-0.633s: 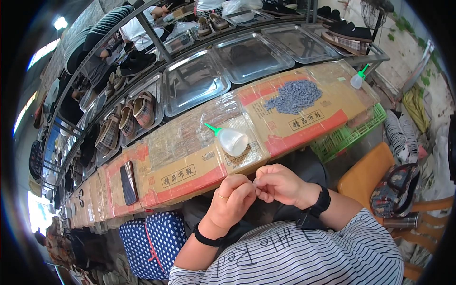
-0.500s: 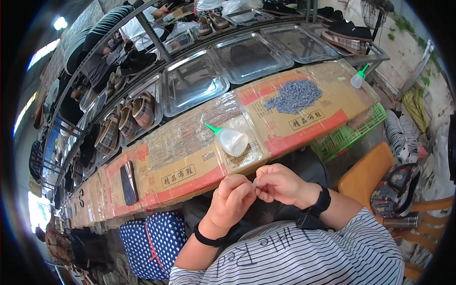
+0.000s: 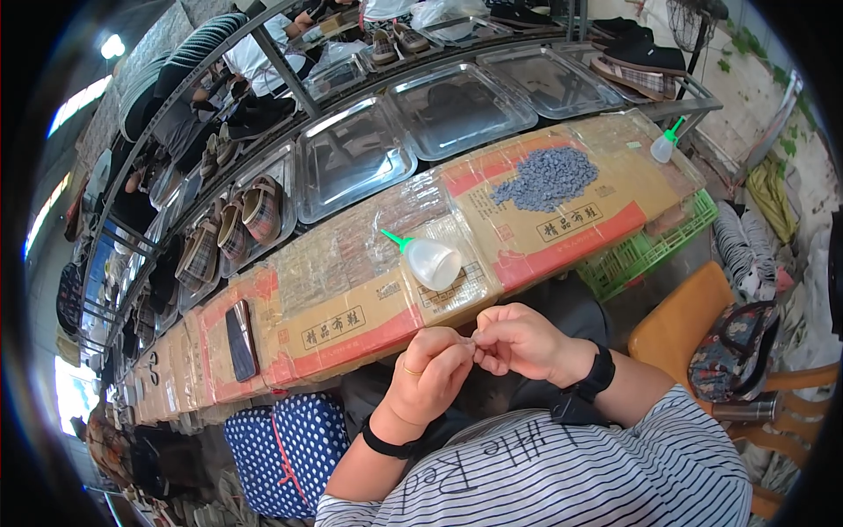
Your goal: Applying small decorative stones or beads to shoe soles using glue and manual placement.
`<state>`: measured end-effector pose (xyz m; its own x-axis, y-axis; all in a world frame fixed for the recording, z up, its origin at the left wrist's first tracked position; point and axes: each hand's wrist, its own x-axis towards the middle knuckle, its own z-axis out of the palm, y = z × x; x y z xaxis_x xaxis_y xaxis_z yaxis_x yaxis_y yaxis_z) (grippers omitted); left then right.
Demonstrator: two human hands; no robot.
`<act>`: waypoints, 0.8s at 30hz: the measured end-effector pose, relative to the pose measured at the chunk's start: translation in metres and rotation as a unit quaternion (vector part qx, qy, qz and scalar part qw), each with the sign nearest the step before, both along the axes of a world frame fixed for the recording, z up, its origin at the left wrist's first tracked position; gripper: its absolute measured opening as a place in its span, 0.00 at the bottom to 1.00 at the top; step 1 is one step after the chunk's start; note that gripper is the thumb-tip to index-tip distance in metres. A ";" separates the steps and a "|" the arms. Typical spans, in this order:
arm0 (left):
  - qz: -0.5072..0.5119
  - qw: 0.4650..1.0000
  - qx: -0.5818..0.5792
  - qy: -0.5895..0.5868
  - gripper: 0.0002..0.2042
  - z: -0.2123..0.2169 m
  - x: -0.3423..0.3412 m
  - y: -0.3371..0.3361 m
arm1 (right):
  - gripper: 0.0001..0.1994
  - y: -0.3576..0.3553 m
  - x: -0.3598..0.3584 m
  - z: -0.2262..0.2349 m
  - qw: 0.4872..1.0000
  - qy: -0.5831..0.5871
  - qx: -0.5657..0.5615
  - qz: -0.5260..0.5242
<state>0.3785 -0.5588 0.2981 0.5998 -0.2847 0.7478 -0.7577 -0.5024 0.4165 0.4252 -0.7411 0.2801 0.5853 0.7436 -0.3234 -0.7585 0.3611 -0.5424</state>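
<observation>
My left hand and my right hand meet fingertip to fingertip just in front of the table's near edge. Both are closed in a pinch, and what lies between the fingers is too small to make out. Beyond them, on the cardboard-covered table, a clear squeeze bottle with a green nozzle lies on its side. Farther back to the right is a pile of small grey-blue pieces. A second green-nozzled bottle stands at the table's far right corner.
Metal trays line the rack behind the table. Plaid shoes fill a tray at its left. A dark phone lies on the cardboard. A green crate sits under the right end, near an orange chair. A dotted bag is below left.
The view has shifted slightly. My hands stay pinched together in nearly the same place, with only a small movement of the fingers.
</observation>
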 end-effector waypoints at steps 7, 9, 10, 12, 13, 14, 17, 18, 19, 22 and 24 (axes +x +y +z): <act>0.009 1.000 0.022 0.007 0.17 0.001 -0.002 -0.001 | 0.08 0.001 -0.001 -0.003 1.000 -0.017 -0.009 -0.001; 0.011 1.000 0.020 0.009 0.17 0.000 0.000 -0.001 | 0.08 0.001 0.000 -0.002 1.000 -0.025 -0.016 -0.002; 0.012 1.000 0.018 0.010 0.17 0.000 0.000 -0.001 | 0.08 0.001 0.000 -0.001 1.000 -0.023 -0.016 -0.002; 0.014 1.000 0.020 0.008 0.17 0.003 0.001 -0.001 | 0.08 0.001 0.000 0.000 1.000 -0.019 -0.010 0.002; 0.015 1.000 0.022 0.004 0.17 0.004 0.001 -0.001 | 0.08 0.001 0.000 0.000 1.000 -0.018 -0.011 0.002; 0.015 1.000 0.022 0.005 0.17 0.004 0.001 -0.001 | 0.09 0.001 0.000 0.000 1.000 -0.016 -0.007 0.002; 0.024 1.000 0.018 -0.003 0.17 0.004 0.002 -0.001 | 0.09 0.002 0.000 0.000 1.000 -0.014 0.001 0.002; 0.017 1.000 0.015 -0.003 0.18 0.004 0.002 -0.001 | 0.09 0.002 0.000 -0.001 1.000 -0.014 0.005 0.002; 0.011 1.000 0.012 -0.003 0.18 0.003 0.001 0.000 | 0.09 0.002 -0.001 0.000 1.000 -0.013 0.005 0.003; 0.012 1.000 0.008 -0.006 0.19 0.003 0.001 0.000 | 0.10 0.001 -0.002 0.003 0.999 -0.032 -0.013 0.011; 0.017 1.000 0.002 -0.006 0.18 0.001 0.000 -0.001 | 0.10 0.002 -0.002 0.003 0.999 -0.035 -0.015 0.013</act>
<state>0.3784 -0.5595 0.2990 0.6008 -0.2673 0.7534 -0.7444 -0.5306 0.4053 0.4235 -0.7396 0.2832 0.5879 0.7489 -0.3059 -0.7277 0.3243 -0.6044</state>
